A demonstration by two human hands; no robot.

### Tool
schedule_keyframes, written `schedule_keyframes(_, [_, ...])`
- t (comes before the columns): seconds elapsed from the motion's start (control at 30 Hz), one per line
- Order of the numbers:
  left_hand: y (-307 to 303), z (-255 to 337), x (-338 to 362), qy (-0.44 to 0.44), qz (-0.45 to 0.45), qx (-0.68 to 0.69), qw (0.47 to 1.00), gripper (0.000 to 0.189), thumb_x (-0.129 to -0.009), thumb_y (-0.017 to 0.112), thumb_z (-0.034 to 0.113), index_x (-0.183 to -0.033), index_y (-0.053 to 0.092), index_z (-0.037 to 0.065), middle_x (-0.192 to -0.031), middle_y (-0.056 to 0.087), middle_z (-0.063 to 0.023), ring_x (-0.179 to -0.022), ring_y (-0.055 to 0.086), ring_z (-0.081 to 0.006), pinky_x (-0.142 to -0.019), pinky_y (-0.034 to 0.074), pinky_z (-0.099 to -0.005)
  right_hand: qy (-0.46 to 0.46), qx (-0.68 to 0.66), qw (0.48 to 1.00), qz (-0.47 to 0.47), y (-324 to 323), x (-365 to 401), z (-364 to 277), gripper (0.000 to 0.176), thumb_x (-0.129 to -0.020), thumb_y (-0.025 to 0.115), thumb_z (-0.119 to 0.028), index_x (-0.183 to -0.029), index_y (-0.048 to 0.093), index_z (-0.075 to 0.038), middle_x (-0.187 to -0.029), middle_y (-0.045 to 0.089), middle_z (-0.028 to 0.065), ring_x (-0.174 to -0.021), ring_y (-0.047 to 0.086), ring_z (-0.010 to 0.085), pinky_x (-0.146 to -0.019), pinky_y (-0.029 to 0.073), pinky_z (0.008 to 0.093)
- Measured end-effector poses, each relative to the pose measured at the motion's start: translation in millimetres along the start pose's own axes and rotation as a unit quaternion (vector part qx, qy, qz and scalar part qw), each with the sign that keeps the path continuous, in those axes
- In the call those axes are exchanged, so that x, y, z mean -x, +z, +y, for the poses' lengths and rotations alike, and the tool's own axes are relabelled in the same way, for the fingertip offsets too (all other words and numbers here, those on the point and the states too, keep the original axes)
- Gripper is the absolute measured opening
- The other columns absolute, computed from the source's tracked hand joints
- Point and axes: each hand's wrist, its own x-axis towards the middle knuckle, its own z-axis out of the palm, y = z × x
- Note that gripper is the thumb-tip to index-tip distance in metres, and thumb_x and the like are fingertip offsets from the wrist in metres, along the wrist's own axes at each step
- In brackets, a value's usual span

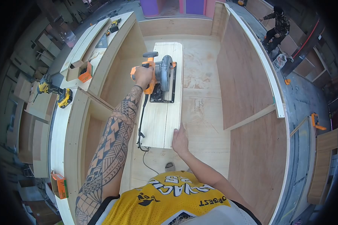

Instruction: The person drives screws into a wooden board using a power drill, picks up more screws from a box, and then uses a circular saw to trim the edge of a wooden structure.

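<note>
An orange and black circular saw (164, 77) rests with its base plate flat on a long pale wooden board (154, 129), which has a rounded far right corner. My left hand (143, 77) is wrapped round the saw's rear handle. A black power cord (142, 123) runs from the saw down along the board's left side towards me. My right hand (180, 142) grips the board's right edge near its close end, with some fingers hidden. Below the saw's guard, the blade is not visible. A thin straight line (166, 123) runs lengthwise along the board behind the saw.
Plywood cabinet frames (79, 123) stand left, bearing a yellow cordless drill (50, 90) and an orange box (85, 72). A tall plywood panel (244, 71) rises right. Another person (278, 28) is beyond it at the back right. My foot (170, 166) is on the plywood below.
</note>
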Motion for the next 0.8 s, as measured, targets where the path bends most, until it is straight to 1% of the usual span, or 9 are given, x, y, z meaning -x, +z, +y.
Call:
schedule_keyframes(0.13, [-4.0, 3.6, 2.7, -0.002, -0.010, -0.005, 1.000, 0.041, -0.097, 0.073, 0.036, -0.092, 0.074, -0.005, -0.074, 0.072, -0.0113, -0.059, 0.071, -0.0230, -0.058, 0.056, -0.0378, 0.009, 0.002, 1.000, -0.011, 0.2, 1.2, -0.1, 0.057, -0.113, 0.039, -0.021, -0.165, 0.028, -0.002, -0.142, 0.054, 0.0359, -0.125, 0.059, 0.0546, -0.105, 0.048, 0.0593])
schedule_keyframes(0.2, [-5.7, 7.2, 4.8, -0.002, -0.014, -0.002, 1.000, 0.041, -0.097, 0.073, 0.035, -0.092, 0.074, -0.005, -0.074, 0.072, -0.0114, -0.058, 0.071, -0.0229, -0.058, 0.056, -0.0381, -0.002, 0.013, 1.000, 0.005, 3.1, 1.3, 3.8, 0.057, -0.111, 0.045, -0.023, -0.161, 0.032, 0.001, -0.138, 0.058, 0.0349, -0.119, 0.062, 0.0552, -0.098, 0.051, 0.0619])
schedule_keyframes(0.33, [-5.2, 9.9, 3.4, -0.014, -0.024, 0.005, 1.000, 0.040, -0.097, 0.072, 0.034, -0.091, 0.073, -0.006, -0.072, 0.071, -0.0111, -0.056, 0.069, -0.0225, -0.055, 0.054, -0.0387, -0.008, 0.011, 1.000, 0.017, 5.7, 4.8, 10.3, 0.059, -0.111, 0.046, -0.023, -0.162, 0.031, 0.003, -0.139, 0.057, 0.0358, -0.119, 0.062, 0.0551, -0.097, 0.051, 0.0621])
schedule_keyframes(0.4, [-4.7, 9.8, 3.3, -0.003, -0.018, 0.013, 1.000, 0.040, -0.097, 0.072, 0.033, -0.091, 0.073, -0.006, -0.071, 0.070, -0.0108, -0.055, 0.068, -0.0223, -0.054, 0.054, -0.0386, 0.018, 0.007, 1.000, -0.007, 3.3, 8.9, 8.9, 0.058, -0.112, 0.042, -0.021, -0.165, 0.027, -0.003, -0.145, 0.053, 0.0352, -0.125, 0.060, 0.0548, -0.102, 0.050, 0.0605])
schedule_keyframes(0.47, [-2.5, 9.3, 3.0, 0.008, -0.012, 0.021, 1.000, 0.039, -0.097, 0.072, 0.032, -0.090, 0.072, -0.006, -0.070, 0.069, -0.0105, -0.054, 0.068, -0.0222, -0.053, 0.053, -0.0385, 0.021, 0.006, 1.000, -0.009, 0.3, 12.1, 7.1, 0.059, -0.111, 0.042, -0.021, -0.165, 0.027, -0.003, -0.145, 0.053, 0.0353, -0.125, 0.060, 0.0549, -0.102, 0.050, 0.0605])
schedule_keyframes(0.57, [-9.0, 19.2, 13.4, -0.011, -0.035, 0.044, 0.998, 0.038, -0.097, 0.073, 0.032, -0.091, 0.073, -0.006, -0.070, 0.068, -0.0104, -0.053, 0.067, -0.0220, -0.053, 0.053, -0.0380, 0.022, 0.009, 1.000, -0.011, 4.3, 14.7, 11.7, 0.060, -0.111, 0.043, -0.020, -0.165, 0.026, -0.003, -0.144, 0.053, 0.0355, -0.124, 0.060, 0.0551, -0.101, 0.050, 0.0606])
schedule_keyframes(0.73, [-5.7, 16.6, 6.8, -0.007, -0.022, 0.060, 0.998, 0.037, -0.097, 0.075, 0.032, -0.093, 0.074, -0.005, -0.071, 0.069, -0.0102, -0.055, 0.067, -0.0213, -0.053, 0.053, -0.0380, 0.015, 0.008, 1.000, -0.004, 4.5, 19.0, 12.2, 0.059, -0.111, 0.043, -0.020, -0.165, 0.026, -0.003, -0.142, 0.054, 0.0358, -0.122, 0.060, 0.0553, -0.100, 0.051, 0.0608])
schedule_keyframes(0.8, [-7.6, 19.1, 11.8, -0.010, -0.024, 0.060, 0.998, 0.037, -0.096, 0.075, 0.032, -0.093, 0.074, -0.005, -0.072, 0.069, -0.0100, -0.055, 0.067, -0.0212, -0.053, 0.053, -0.0379, 0.007, 0.017, 1.000, 0.001, 3.0, 21.5, 11.1, 0.061, -0.110, 0.047, -0.023, -0.160, 0.029, 0.008, -0.140, 0.056, 0.0393, -0.117, 0.063, 0.0561, -0.097, 0.052, 0.0610])
